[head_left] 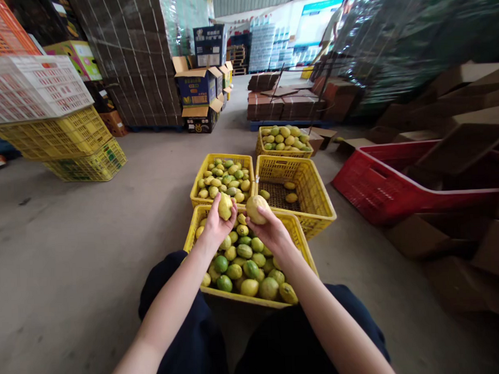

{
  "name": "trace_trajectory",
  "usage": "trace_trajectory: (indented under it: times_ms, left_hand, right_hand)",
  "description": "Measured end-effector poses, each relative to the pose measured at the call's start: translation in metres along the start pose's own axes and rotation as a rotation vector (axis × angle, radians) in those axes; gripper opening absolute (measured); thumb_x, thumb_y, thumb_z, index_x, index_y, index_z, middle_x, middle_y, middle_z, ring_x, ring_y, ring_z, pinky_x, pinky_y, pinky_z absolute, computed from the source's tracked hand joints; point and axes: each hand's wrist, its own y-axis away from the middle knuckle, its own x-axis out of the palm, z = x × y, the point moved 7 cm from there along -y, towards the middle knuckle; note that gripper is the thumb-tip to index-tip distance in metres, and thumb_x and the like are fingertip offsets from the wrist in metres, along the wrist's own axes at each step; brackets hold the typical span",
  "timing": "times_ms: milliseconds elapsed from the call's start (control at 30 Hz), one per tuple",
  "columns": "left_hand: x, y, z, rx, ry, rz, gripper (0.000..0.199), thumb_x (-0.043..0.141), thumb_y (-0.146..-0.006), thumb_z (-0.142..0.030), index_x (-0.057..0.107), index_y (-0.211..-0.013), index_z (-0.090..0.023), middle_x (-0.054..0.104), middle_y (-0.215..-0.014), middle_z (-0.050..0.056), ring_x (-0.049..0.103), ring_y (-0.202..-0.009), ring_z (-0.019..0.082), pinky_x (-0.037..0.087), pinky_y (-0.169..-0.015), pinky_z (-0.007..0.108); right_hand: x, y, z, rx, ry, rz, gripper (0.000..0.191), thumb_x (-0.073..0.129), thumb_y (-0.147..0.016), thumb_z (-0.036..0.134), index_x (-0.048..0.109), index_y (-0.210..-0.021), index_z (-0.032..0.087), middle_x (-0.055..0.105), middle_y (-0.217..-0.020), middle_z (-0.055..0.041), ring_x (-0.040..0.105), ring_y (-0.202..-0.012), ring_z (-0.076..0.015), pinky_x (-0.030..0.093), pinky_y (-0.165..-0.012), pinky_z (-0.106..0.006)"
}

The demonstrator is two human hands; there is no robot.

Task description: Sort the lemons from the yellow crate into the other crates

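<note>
My left hand (pixel 220 221) is wrapped round a yellow-green lemon (pixel 225 206). Close beside it, my right hand (pixel 269 229) grips a larger pale yellow lemon (pixel 257 209). Both hands are above the far part of the nearest yellow crate (pixel 253 301), which holds many green and yellow lemons. Beyond it on the left, a second yellow crate (pixel 193 184) is filled with lemons. To that crate's right, a third one (pixel 317 191) has a few lemons on its bottom. Further back stands another full yellow crate (pixel 287 152).
A red crate (pixel 380 190) with cardboard stands at the right. Stacked white (pixel 41 88) and yellow crates (pixel 63 134) are at the left. Cardboard boxes (pixel 195 88) and wrapped pallets rise behind. A person (pixel 333 28) is in the far background.
</note>
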Motion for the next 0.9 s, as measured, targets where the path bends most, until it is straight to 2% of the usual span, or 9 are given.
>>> trace_trajectory:
  times_ms: [133,200,367,467,600,767,900]
  left_hand:
    - [0.001,0.000,-0.001,0.009,0.002,0.009,0.026,0.059,-0.097,-0.033,0.065,-0.114,-0.015,0.068,-0.077,0.004,0.064,-0.059,0.010,0.056,-0.050,0.013]
    - [0.002,0.001,-0.001,0.009,-0.001,0.019,0.026,0.058,-0.097,-0.033,0.065,-0.113,-0.015,0.068,-0.077,0.004,0.064,-0.059,0.010,0.056,-0.049,0.014]
    - [0.003,0.003,-0.003,0.011,-0.036,0.056,0.036,0.050,-0.100,-0.035,0.062,-0.121,-0.009,0.069,-0.077,0.008,0.067,-0.062,0.014,0.058,-0.053,0.017]
    - [0.004,0.003,-0.002,0.005,-0.097,0.089,0.045,0.042,-0.102,-0.037,0.058,-0.128,-0.004,0.072,-0.082,0.011,0.068,-0.062,0.015,0.058,-0.053,0.020]
    - [0.001,0.002,0.001,-0.025,-0.178,0.084,0.055,0.037,-0.103,-0.045,0.056,-0.135,-0.006,0.075,-0.090,0.014,0.068,-0.062,0.017,0.058,-0.055,0.024]
    - [-0.002,0.001,0.003,-0.060,-0.208,0.069,0.066,0.032,-0.102,-0.055,0.053,-0.141,-0.006,0.075,-0.100,0.017,0.067,-0.064,0.015,0.055,-0.057,0.023]
    - [-0.002,0.000,0.003,-0.047,-0.243,0.064,0.060,0.035,-0.103,-0.051,0.056,-0.138,-0.007,0.074,-0.096,0.015,0.066,-0.062,0.015,0.054,-0.056,0.022]
  right_hand:
    - [0.000,0.000,0.001,-0.037,0.043,0.004,0.058,0.071,-0.060,-0.003,0.060,-0.109,0.027,0.075,-0.091,0.0055,0.074,-0.074,-0.0162,0.064,-0.062,-0.024]
    - [0.000,0.000,0.000,-0.022,0.057,0.014,0.061,0.068,-0.059,-0.006,0.060,-0.110,0.026,0.075,-0.092,0.0049,0.075,-0.076,-0.0169,0.064,-0.063,-0.023]
    - [0.004,0.003,-0.004,0.088,0.009,0.087,0.030,0.065,-0.073,0.011,0.066,-0.102,0.018,0.078,-0.093,-0.0070,0.077,-0.081,-0.0207,0.065,-0.061,-0.023]
    - [0.006,0.004,-0.004,0.117,-0.068,0.113,0.024,0.064,-0.080,0.022,0.067,-0.103,0.015,0.078,-0.096,-0.0121,0.077,-0.086,-0.0225,0.065,-0.062,-0.023]
    - [0.000,-0.001,-0.005,0.116,-0.113,0.093,0.021,0.064,-0.086,0.026,0.067,-0.104,0.018,0.078,-0.096,-0.0091,0.078,-0.082,-0.0221,0.065,-0.060,-0.025]
    - [-0.004,-0.008,-0.008,0.083,-0.042,0.076,0.016,0.069,-0.086,0.027,0.067,-0.101,0.022,0.078,-0.090,-0.0040,0.077,-0.070,-0.0187,0.065,-0.060,-0.025]
    - [-0.003,-0.007,-0.008,0.052,-0.007,0.073,0.016,0.074,-0.083,0.023,0.066,-0.097,0.022,0.078,-0.087,-0.0025,0.075,-0.068,-0.0159,0.065,-0.063,-0.024]
